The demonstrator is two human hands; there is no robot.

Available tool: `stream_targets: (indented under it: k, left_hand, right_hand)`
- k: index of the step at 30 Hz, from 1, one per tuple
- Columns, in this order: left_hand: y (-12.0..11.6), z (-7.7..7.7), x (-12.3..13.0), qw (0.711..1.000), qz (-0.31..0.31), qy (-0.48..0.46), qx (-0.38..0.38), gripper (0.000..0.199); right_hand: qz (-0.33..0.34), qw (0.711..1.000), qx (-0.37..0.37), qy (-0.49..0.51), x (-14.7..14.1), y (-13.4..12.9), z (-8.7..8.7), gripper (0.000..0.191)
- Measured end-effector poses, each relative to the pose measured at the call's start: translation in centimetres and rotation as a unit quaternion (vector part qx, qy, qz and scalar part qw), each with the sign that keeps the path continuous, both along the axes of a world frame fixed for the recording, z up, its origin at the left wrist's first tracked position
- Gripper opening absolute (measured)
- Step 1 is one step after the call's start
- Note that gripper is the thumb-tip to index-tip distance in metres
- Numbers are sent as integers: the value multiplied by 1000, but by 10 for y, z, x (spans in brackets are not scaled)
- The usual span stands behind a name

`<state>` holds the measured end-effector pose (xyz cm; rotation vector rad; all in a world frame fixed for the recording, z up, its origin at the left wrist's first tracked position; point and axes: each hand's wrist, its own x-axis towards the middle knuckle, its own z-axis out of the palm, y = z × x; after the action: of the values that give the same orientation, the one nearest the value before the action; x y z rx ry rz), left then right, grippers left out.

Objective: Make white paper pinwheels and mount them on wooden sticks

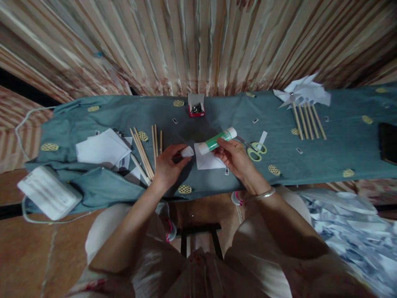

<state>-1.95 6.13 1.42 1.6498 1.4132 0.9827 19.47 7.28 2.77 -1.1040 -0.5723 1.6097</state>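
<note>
R hand (235, 159) has the glue stick (218, 140), green label, white at both ends. R grip is narrow, thumb & fingers closed round the tube. Stick is tilted, its L end lower in view, over the top edge of a white sheet (211, 161); can't tell if they touch. Sheet lies on the table (223, 118), partly hidden by R hand. Bangle (264, 194) on R wrist.

L hand (167, 167) pinches a small white piece (187, 152) btwn thumb & fingers, so L grip is also narrow; cap or paper, can't tell. The piece is just L of the sheet, near the glue's L end.

Wooden rods (143, 151) lie just L of L hand, then a paper pile (99, 148) further L. White device (49, 192) w/ cord at table's near L corner. Scissors (254, 152), light green handles, lie just R of R hand, w/ a paper strip (262, 139) at the handles. Red box (196, 109), lid up, small metal bits inside, sits at the far side, mid-table. White pinwheels (305, 91) on rods lie together far R; dark phone-like thing (388, 142) at R edge.
</note>
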Motion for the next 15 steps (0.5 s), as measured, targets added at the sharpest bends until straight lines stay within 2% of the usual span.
stream_targets:
  k: [6, 15]
  left_hand:
    - [0, 3, 8, 997, 4, -74, -18, 31]
    - [2, 3, 8, 998, -5, -58, 11, 30]
  right_hand:
    - [14, 1000, 3, 10, -7, 1, 2, 38]
    - [28, 999, 18, -12, -7, 0, -1, 37]
